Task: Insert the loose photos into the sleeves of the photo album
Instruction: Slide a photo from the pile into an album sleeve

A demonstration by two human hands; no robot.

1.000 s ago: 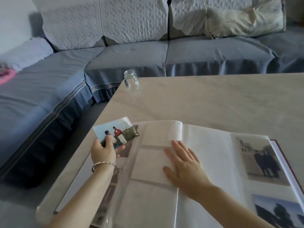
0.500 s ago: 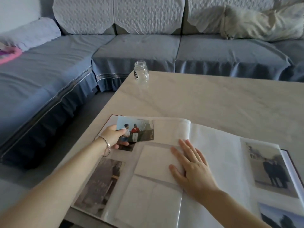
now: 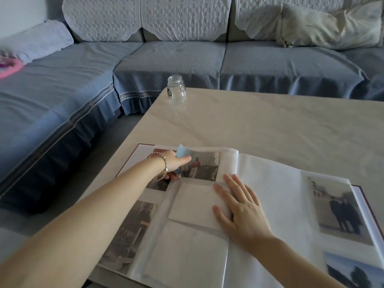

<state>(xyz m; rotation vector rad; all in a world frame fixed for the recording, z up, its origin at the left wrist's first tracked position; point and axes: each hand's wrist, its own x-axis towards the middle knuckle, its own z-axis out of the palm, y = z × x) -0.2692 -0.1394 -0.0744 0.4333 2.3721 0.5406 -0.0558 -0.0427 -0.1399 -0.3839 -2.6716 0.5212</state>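
Left hand point(image 3: 175, 163) grip pinches photo point(image 3: 204, 166) by its left end; long axis left-right, sleeve point(image 3: 227, 163) lies right of grip. Right hand point(image 3: 243, 206) flat, pressing album point(image 3: 270, 194) page down.

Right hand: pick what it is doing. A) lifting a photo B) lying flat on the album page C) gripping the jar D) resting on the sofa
B: the right hand lies flat, fingers straight, on the open album; the left hand pinches the photo.
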